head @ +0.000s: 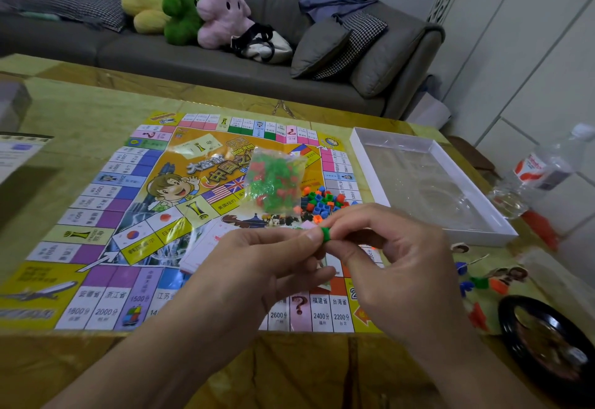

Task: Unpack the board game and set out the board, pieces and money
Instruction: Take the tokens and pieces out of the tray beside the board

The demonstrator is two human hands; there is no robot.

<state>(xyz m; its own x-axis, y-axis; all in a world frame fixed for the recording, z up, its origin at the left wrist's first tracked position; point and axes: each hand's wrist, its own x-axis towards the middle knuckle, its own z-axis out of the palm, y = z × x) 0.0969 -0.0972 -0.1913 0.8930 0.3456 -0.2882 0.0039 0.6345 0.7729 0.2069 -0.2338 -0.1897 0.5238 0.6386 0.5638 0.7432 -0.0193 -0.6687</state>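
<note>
The game board (96, 215) lies flat and unfolded on the table. A clear bag of green and red pieces (273, 180) rests near its middle, with a loose heap of small coloured cubes (322, 202) beside it. A stack of pale cards (209, 244) lies just beyond my hands. My left hand (257, 267) and my right hand (396, 260) meet above the board's near edge, and together their fingertips pinch a small green piece (325, 234). Several loose pawns and stands (483, 283) lie on the table right of the board.
An open white box tray (502, 231) sits right of the board. A clear plastic bottle (544, 167) lies at the far right, and a round black dish (515, 321) stands at the near right. A printed sheet (16, 154) lies at the left edge. A sofa with plush toys (183, 9) stands behind.
</note>
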